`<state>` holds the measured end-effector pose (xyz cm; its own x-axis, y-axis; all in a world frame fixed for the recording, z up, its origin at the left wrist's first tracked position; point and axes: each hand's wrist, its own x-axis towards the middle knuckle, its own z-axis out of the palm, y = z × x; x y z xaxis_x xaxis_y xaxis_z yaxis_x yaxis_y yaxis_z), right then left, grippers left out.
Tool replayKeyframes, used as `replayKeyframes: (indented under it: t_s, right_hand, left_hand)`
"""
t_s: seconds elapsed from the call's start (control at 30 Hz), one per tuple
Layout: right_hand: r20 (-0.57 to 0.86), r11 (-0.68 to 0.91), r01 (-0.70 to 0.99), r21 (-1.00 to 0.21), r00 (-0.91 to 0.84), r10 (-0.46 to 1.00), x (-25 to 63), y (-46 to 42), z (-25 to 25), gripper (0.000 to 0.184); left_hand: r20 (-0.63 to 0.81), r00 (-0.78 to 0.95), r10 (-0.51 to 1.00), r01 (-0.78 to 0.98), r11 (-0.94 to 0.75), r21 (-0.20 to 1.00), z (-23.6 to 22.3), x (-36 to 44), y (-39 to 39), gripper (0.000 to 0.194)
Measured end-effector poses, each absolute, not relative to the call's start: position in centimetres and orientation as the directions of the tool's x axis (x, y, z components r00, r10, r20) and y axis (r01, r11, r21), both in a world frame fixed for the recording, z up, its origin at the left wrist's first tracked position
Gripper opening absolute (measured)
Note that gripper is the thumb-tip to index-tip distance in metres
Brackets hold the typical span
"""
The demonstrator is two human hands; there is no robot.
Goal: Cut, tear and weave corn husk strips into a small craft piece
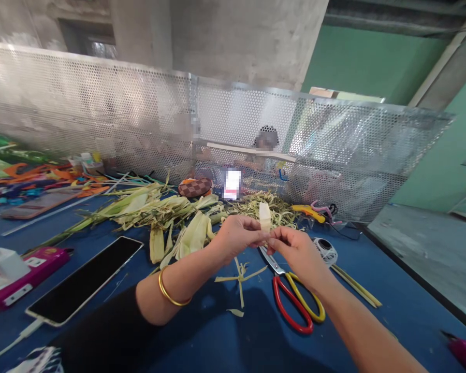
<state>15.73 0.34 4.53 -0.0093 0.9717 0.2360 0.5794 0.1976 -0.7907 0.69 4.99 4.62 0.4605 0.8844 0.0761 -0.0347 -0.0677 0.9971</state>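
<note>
Your perforated metal screen (140,114) spans the view beyond the scissors. Below it, your blue tabletop (202,331) carries the materials. Your long heap of pale green dried husks (140,207) lies beyond the scissors and to their left; a mass of finer shredded husk (256,203) lies directly beyond them. Your black-screened phone (87,280), with a white cable (17,339) at its near end, is well left of the scissors. The landmark itself, your steel scissors with one red and one yellow handle (291,295), lies with its blades partly beneath your hands. Farthest left of it, a magenta power strip (27,277) bears a white plug (5,267).

Your left hand (235,235) and right hand (295,248) are narrowed to fingertip pinches, together holding a pale, flat husk strip (264,216) above the scissors' blades. Containers: a brown checkered pouch (195,187), beyond and left of the scissors, and a small white-capped bottle (87,159), farther left; their contents cannot be told. Smallest, a knotted husk cross (241,277) lies just left of the scissors.
</note>
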Motion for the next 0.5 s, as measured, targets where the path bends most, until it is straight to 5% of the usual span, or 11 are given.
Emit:
replayKeyframes:
  t_s: [0.17, 0.3, 0.4, 0.5]
  right_hand:
    - [0.511, 0.380, 0.657, -0.651, 0.009, 0.860, 15.82, 0.48, 4.06, 0.012]
    - [0.818, 0.623, 0.751, -0.218, -0.208, 0.537, 16.17, 0.56, 3.83, 0.006]
    - [0.860, 0.648, 0.761, -0.006, -0.327, 0.392, 16.31, 0.58, 3.81, 0.009]
    - [0.872, 0.643, 0.764, 0.045, -0.344, 0.348, 16.32, 0.60, 3.82, 0.010]
  left_hand:
    - [0.007, 0.402, 0.916, -0.082, 0.029, 0.996, 4.88, 0.59, 5.00, 0.018]
    - [-0.123, 0.431, 0.894, -0.137, 0.200, 0.970, 5.17, 0.54, 4.87, 0.017]
    - [-0.163, 0.467, 0.869, -0.157, 0.263, 0.952, 5.21, 0.53, 4.80, 0.012]
    - [-0.198, 0.474, 0.858, -0.147, 0.299, 0.943, 5.25, 0.48, 4.79, 0.008]
